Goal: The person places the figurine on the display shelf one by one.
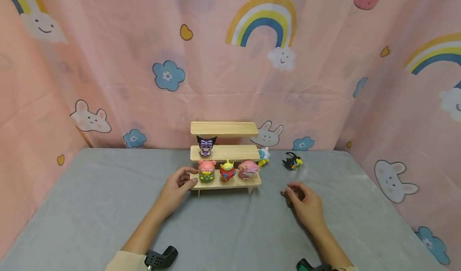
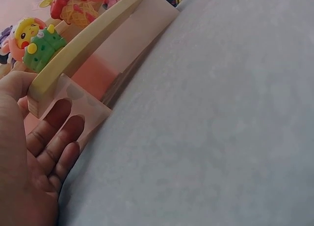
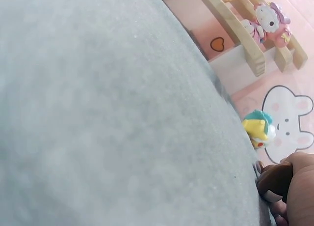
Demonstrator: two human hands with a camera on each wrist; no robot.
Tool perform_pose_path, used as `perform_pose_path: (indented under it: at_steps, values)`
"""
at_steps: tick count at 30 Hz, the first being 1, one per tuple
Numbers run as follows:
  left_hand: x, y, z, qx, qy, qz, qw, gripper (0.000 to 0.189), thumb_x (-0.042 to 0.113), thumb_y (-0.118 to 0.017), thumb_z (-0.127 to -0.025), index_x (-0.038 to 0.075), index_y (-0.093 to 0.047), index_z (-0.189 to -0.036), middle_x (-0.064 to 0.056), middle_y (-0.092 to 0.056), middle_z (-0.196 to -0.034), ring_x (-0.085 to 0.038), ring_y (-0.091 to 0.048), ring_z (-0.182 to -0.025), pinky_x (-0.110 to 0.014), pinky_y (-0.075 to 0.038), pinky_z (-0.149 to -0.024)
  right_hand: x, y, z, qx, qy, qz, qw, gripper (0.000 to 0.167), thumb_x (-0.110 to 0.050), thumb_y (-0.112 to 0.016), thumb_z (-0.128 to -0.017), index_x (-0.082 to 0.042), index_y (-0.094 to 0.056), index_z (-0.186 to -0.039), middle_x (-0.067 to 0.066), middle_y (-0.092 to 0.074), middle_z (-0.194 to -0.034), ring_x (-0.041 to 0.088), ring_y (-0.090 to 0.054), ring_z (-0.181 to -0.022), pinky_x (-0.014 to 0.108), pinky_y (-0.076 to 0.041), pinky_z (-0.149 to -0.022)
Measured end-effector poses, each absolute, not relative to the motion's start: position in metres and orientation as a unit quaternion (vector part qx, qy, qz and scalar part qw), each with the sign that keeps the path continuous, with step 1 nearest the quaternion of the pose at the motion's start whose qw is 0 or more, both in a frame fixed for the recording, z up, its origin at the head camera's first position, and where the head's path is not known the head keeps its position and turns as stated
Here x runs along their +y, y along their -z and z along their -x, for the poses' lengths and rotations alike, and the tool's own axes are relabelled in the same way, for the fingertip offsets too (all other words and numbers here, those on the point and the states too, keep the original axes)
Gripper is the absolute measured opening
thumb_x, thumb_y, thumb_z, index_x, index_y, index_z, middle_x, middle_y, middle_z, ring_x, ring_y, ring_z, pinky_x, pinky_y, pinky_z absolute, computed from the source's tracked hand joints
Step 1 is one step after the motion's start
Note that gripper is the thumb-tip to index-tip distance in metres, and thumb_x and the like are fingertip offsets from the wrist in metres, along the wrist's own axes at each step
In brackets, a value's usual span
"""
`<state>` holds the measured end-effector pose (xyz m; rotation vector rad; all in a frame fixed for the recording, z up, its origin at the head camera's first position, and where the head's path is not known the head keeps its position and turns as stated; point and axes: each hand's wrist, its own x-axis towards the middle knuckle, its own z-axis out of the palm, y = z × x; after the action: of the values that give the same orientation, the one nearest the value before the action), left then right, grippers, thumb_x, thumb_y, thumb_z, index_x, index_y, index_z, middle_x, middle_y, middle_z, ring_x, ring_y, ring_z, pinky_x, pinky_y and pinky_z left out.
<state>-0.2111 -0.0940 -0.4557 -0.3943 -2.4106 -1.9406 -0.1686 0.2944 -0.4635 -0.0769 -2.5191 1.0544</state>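
My left hand [image 1: 178,183] grips the left end of a three-tier wooden display shelf [image 1: 225,185], its thumb and index finger at the bottom board's end in the left wrist view. The other fingers are loosely bent beside the clear leg [image 2: 81,96]. Nearest it on that board sits a figurine in a pink eared hood [image 1: 207,171], with a yellow face and green body. To the right of the shelf, my right hand [image 1: 306,203] pinches a small brown figurine [image 1: 291,197] low over the cloth; the fingers hide much of it.
Beside the first figurine are a red-clad one with a green head [image 1: 227,171] and a pink one [image 1: 248,169]. A purple-and-black figurine [image 1: 206,147] stands on the middle board. Right of the shelf lie a blue-yellow figurine [image 1: 263,156] and a black-yellow one [image 1: 292,161].
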Motion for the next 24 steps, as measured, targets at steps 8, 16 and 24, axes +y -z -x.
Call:
perform_pose_path:
  at_steps: [8,16,24]
  values:
    - [-0.095,0.456,0.211,-0.769,0.626,0.127,0.008,0.026,0.017,-0.063,-0.099,0.005,-0.062,-0.122,-0.01,-0.063,-0.089,-0.009,-0.054,-0.076,-0.024,-0.044,-0.07,0.294,0.448,0.172,-0.894,-0.424,0.094,0.108,0.028,-0.024,-0.065,-0.099,-0.007,-0.07,-0.12,0.011,-0.074,-0.102,-0.002,-0.058,-0.077,0.018,-0.047,-0.067]
    - [-0.093,0.454,0.213,-0.772,0.623,0.123,0.008,0.025,0.015,-0.063,-0.099,0.005,-0.062,-0.121,-0.009,-0.063,-0.089,-0.01,-0.055,-0.077,-0.024,-0.045,-0.07,0.31,0.416,0.186,-0.908,-0.407,0.094,0.024,0.043,-0.03,-0.06,-0.102,0.001,-0.059,-0.132,0.021,-0.068,-0.117,0.019,-0.068,-0.091,0.024,-0.052,-0.067]
    - [-0.093,0.455,0.212,-0.774,0.621,0.124,0.002,0.026,0.017,-0.063,-0.099,0.005,-0.062,-0.122,-0.009,-0.063,-0.089,-0.009,-0.055,-0.077,-0.025,-0.045,-0.07,0.323,0.401,0.216,-0.95,-0.294,0.012,0.101,0.048,-0.025,-0.069,-0.096,0.002,-0.058,-0.135,0.027,-0.063,-0.132,0.044,-0.059,-0.12,0.056,-0.051,-0.096]
